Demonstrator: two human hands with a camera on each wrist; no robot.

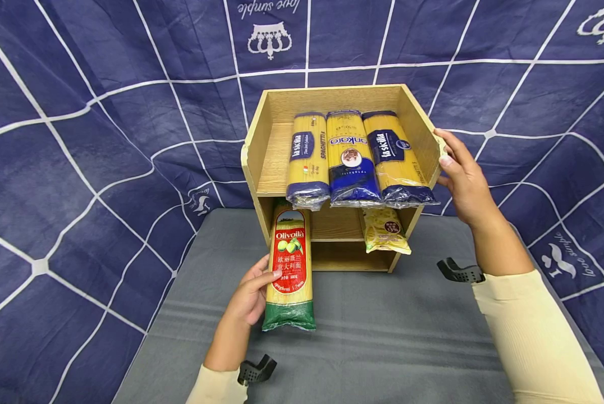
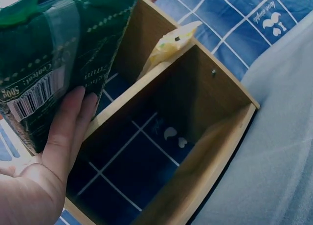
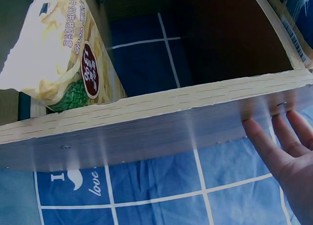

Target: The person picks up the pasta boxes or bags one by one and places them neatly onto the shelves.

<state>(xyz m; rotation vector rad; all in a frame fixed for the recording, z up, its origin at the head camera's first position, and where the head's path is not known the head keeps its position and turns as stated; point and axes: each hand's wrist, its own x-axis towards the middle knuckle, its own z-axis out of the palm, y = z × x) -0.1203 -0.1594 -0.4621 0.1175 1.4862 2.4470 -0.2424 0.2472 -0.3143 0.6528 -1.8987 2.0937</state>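
My left hand (image 1: 254, 289) grips the lower part of a red-labelled spaghetti pack (image 1: 291, 264) with a green end. The thumb lies over its front and the fingers are behind it, as the left wrist view shows. The pack's far end is inside the left of the middle compartment of a wooden shelf (image 1: 337, 248), hidden below the top board. My right hand (image 1: 466, 182) touches the shelf's right side panel, thumb at the front edge. In the right wrist view, extended fingertips (image 3: 254, 129) rest against the panel's outer face.
Three spaghetti packs, one blue-ended (image 1: 352, 157) between two others (image 1: 308, 157) (image 1: 395, 157), lie side by side on the top level. A yellow food bag (image 1: 387, 230) sticks out at the middle compartment's right. The shelf stands on a grey surface (image 1: 362, 336) before a blue checked cloth (image 1: 191, 45).
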